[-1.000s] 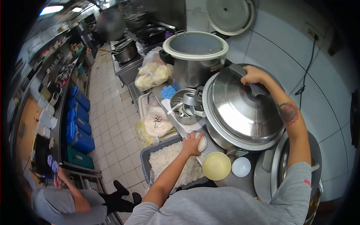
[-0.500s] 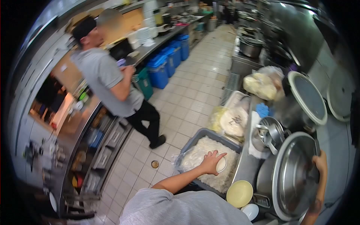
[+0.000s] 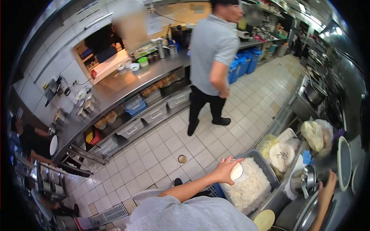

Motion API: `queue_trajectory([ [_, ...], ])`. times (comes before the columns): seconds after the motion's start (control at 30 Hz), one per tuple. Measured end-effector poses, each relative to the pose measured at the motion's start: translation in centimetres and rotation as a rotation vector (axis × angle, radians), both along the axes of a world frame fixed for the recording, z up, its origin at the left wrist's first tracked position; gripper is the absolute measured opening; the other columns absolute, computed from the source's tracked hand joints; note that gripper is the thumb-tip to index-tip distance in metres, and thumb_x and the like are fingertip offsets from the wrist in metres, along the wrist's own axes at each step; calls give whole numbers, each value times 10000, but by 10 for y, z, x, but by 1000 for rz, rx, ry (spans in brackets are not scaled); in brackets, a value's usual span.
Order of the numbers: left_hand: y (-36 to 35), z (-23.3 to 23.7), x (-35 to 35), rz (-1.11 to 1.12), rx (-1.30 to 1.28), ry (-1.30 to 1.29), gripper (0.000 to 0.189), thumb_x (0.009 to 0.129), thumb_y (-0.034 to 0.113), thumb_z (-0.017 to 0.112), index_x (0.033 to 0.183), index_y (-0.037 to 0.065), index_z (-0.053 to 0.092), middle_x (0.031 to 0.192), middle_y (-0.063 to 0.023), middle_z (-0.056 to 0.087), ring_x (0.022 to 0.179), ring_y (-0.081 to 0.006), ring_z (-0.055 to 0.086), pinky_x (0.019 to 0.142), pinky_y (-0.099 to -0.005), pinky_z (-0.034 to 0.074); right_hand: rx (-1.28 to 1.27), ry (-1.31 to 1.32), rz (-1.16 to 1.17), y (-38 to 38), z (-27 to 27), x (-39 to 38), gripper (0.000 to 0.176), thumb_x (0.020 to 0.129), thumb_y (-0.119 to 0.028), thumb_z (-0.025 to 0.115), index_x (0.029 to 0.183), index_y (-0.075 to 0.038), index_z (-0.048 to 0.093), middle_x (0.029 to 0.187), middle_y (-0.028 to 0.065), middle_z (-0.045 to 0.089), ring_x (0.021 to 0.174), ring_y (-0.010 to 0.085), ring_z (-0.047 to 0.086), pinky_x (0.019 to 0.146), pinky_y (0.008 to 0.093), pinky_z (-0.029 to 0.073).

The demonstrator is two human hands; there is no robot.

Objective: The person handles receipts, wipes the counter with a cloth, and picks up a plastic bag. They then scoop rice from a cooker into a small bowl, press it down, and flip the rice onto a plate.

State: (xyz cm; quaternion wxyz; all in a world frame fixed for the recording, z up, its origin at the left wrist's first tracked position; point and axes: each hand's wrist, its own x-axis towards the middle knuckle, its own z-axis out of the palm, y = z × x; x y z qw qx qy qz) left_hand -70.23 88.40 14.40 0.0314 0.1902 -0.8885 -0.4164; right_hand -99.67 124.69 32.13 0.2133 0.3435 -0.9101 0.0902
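Note:
My left hand point(image 3: 225, 172) is closed round the rim of a small round white cup point(image 3: 237, 172), held over the near left side of a grey tub point(image 3: 271, 166). A heap of cooked white rice point(image 3: 250, 186) fills the tub. At the right edge of view my right hand point(image 3: 327, 188) has its fingers stretched up and the thumb apart, by the edge of a large metal pot lid point(image 3: 308, 217). A metal pot with ladles point(image 3: 304, 181) stands just left of that hand. Near my body sits a yellow bowl point(image 3: 264, 220).
Beyond the tub lie a bag with a round white bundle point(image 3: 281, 156) and a bag of yellowish food point(image 3: 312, 134). A person point(image 3: 214, 57) in a grey shirt stands across the tiled aisle by a steel counter point(image 3: 111, 90). Blue bins point(image 3: 243, 65) line its far end.
The view has swung to the left. My left hand has shifted with the cup toward the tub's left side. The person across the aisle has turned and stands farther along the counter.

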Motion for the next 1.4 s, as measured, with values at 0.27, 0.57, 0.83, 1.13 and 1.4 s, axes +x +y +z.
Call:
queue_trajectory([
  [0.27, -136, 41, 152, 194, -58, 233, 1077, 457, 237, 805, 1411, 200, 305, 1243, -185, 406, 1065, -412, 421, 940, -472, 384, -132, -1787, 682, -357, -148, 208, 561, 900, -180, 584, 1394, -72, 342, 1331, 125, 436, 1090, 250, 544, 855, 389, 508],
  [0.57, -230, 62, 318, 592, -204, 91, 1127, 436, 379, 872, 1410, 222, 327, 1246, -196, 410, 1037, -407, 452, 922, -499, 376, -410, -2630, 774, -553, -206, 466, 946, 761, -789, 404, 1442, -148, 264, 1456, 89, 331, 1332, 287, 345, 1038, 503, 373],
  [0.83, -297, 55, 410, 849, -69, -5, 1125, 542, 444, 843, 1461, 228, 232, 1432, -261, 236, 1238, -523, 313, 954, -692, 254, 148, -2700, 823, -667, -204, 534, 928, 798, -778, 356, 1454, -131, 251, 1466, 104, 327, 1347, 285, 328, 1098, 471, 290],
  [1.13, -449, 17, 583, 1388, -205, 366, 657, 872, 349, 612, 1360, -4, 348, 1367, -253, 382, 1305, -376, 331, 1081, -411, 268, 372, -2922, 820, -855, -220, 587, 918, 751, -836, 320, 1407, -194, 352, 1397, 117, 428, 1233, 375, 457, 894, 579, 442],
  [1.4, -485, -7, 699, 1868, -53, 465, 588, 912, 298, 579, 1352, -23, 356, 1348, -229, 430, 1277, -312, 393, 1058, -379, 301, 448, -3021, 453, -993, -203, 688, 912, 733, -845, 338, 1381, -205, 386, 1346, 148, 469, 1124, 398, 531, 754, 570, 507],
])
